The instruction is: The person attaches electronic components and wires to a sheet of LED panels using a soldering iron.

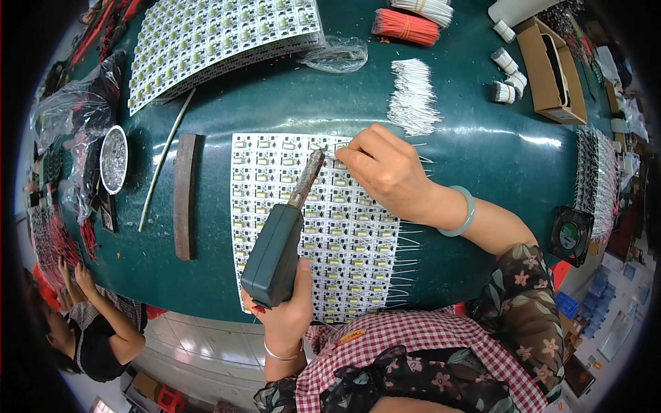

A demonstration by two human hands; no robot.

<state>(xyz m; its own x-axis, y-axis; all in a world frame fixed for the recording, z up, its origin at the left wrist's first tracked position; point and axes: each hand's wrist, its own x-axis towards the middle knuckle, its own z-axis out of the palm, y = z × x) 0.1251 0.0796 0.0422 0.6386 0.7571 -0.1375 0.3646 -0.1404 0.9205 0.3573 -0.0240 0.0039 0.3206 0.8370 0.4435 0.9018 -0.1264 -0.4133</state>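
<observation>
My left hand [290,318] is wrapped around the handle of a dark green soldering gun [270,256]. The gun's metal tip points up and right, at the top rows of a white circuit board panel [246,199] lying flat on the table. Just right of that tip, my right hand [394,172] pinches the end of a thin white wire, mostly hidden by the fingers. Rows of small yellowish parts cover the panel. Several white wires [407,260] stick out past its right edge. Beyond my right hand lies a pile of loose white wires [413,96].
A stack of similar panels [220,41] stands at the far left. Left of my panel are a dark bar [184,196], a thin rod [164,165] and a white bowl [113,160]. Red wire bundles [405,27], a cardboard box [551,72] and a small fan [571,235] lie rightward. Another person [103,330] works at left.
</observation>
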